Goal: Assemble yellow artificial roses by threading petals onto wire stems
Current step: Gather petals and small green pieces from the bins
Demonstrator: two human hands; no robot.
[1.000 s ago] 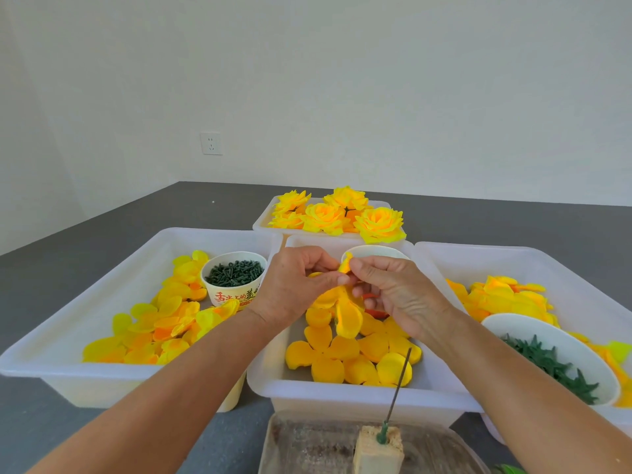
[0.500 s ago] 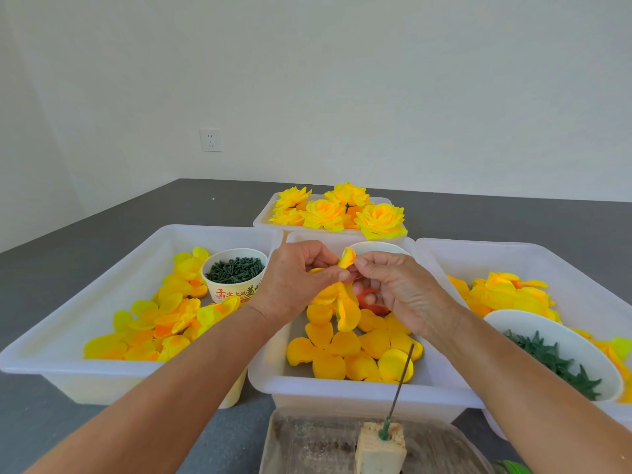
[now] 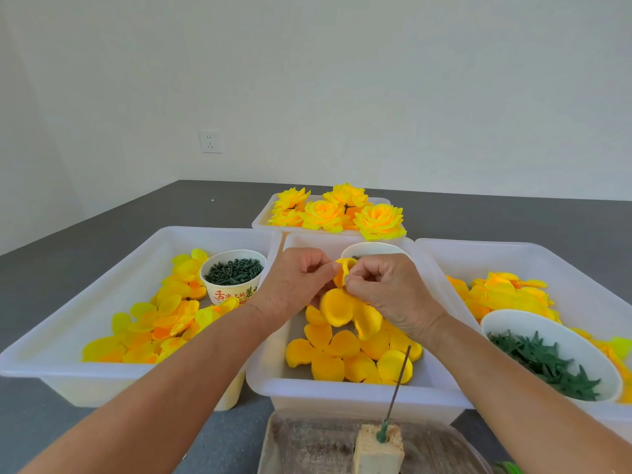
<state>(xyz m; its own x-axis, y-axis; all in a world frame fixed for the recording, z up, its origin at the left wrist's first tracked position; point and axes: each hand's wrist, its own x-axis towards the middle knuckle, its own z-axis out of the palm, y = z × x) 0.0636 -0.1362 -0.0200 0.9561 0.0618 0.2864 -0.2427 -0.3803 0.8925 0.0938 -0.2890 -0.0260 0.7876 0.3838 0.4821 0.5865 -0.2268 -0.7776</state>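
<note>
landmark: the wire stem point(image 3: 396, 384), a thin dark rod standing in a foam block point(image 3: 378, 451) at the near edge of the desk point(image 3: 51, 436), leaning a little up and to the right
left hand: the left hand point(image 3: 294, 285) is up beyond the stem and to its left, fingers curled, fingertips pinching one edge of a yellow petal piece point(image 3: 343, 302)
right hand: the right hand point(image 3: 386, 289) is beyond the stem, nearly straight behind it, fingers curled and pinching the other edge of the same piece
task thing: the petal piece hangs between both hands above the middle tray point(image 3: 273, 378), its lobes drooping toward the loose petals point(image 3: 342, 357) lying there
key relation: the stem's tip lies nearer the person than the held piece and lower, so I judge the piece must come down and back along the rod's upright long axis; the right hand looks the closer one to the tip
step in hand: probably opening or finding the centre hole, which I cannot make out
elsewhere: finished roses point(image 3: 338, 210) sit in a tray far beyond the stem
</note>
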